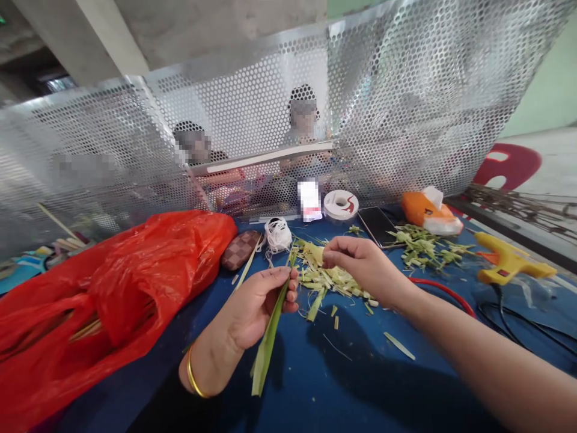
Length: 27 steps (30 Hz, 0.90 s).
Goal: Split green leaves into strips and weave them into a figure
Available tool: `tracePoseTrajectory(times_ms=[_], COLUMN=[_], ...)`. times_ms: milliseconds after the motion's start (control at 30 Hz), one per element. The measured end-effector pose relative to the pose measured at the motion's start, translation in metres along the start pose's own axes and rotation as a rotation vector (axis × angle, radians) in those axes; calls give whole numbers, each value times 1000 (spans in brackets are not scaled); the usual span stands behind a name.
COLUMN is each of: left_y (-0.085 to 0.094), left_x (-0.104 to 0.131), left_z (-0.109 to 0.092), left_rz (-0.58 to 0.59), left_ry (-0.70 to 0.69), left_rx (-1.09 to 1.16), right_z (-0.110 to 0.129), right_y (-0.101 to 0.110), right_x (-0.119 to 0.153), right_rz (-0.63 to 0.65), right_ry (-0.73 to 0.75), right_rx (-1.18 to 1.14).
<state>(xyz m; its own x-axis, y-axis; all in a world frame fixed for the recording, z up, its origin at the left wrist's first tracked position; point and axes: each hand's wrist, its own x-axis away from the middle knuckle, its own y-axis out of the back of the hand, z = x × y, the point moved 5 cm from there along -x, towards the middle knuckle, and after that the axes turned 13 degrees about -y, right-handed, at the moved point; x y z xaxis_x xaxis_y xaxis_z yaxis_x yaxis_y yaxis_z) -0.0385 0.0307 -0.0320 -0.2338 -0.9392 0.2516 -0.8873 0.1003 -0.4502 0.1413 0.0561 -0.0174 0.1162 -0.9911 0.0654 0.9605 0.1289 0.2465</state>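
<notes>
1. Left hand (249, 313): fingers gripping green leaf strip (269, 343), tail toward 7 o'clock; overtight pinching could crease it.
2. Leaf scraps (328, 281), at the strip's 2 o'clock: a slackened grip could lose it there.
3. Right hand (359, 261): fingers drawn together; whether gripping anything, cannot tell.

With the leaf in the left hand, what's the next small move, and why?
Probably bring the right hand to the green leaf, near its upper end: the left hand grips it, while the right is apart from it, near the scraps.
</notes>
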Motion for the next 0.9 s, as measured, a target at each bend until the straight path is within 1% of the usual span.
tracePoseTrajectory(times_ms=[33, 100, 167, 200, 233, 300, 500, 567, 600, 633, 667, 767, 800, 833, 900], left_y=[0, -2, -3, -4, -4, -4, 0, 0, 0, -1, -1, -4, -4, -4, -4], left_x=[0, -1, -1, -1, -1, -1, -2, -2, -2, -1, -1, -1, -1, -1, -1], left_z=[1, 3, 6, 7, 8, 9, 6, 6, 6, 6, 6, 8, 8, 9, 9], left_rz=[9, 31, 50, 53, 52, 47, 21, 13, 9, 7, 9, 34, 41, 46, 43], left_ry=[-1, -3, 3, 8, 14, 21, 8, 12, 15, 14, 13, 0, 1, 4, 16], left_rx=[1, 5, 5, 5, 6, 9, 2, 7, 7, 4, 0, -13, -18, -23, -27], right_z=[-3, -10, -18, -21, -23, -22, -2, -1, -1, -3, -5, -14, -17, -18, -18], right_y=[-5, -21, -36, -41, -43, -39, -5, 1, 1, -2, -9, -35, -40, -42, -38], right_x=[-1, -1, 1, 3, 3, 3, -1, -1, -1, -1, -1, 4, 5, 5, 4], right_rz=[35, 178, 336, 375, 383, 326, 135, 45, 19, 28, 85, 352, 388, 384, 324], right_ry=[4, -14, -74, -100, -113, -109, -23, -15, -13, -21, -38, -103, -114, -112, -91], right_rx=[6, -40, -118, -137, -143, -140, -126, -95, -76, -66, -70, -127, -127, -109, -66])
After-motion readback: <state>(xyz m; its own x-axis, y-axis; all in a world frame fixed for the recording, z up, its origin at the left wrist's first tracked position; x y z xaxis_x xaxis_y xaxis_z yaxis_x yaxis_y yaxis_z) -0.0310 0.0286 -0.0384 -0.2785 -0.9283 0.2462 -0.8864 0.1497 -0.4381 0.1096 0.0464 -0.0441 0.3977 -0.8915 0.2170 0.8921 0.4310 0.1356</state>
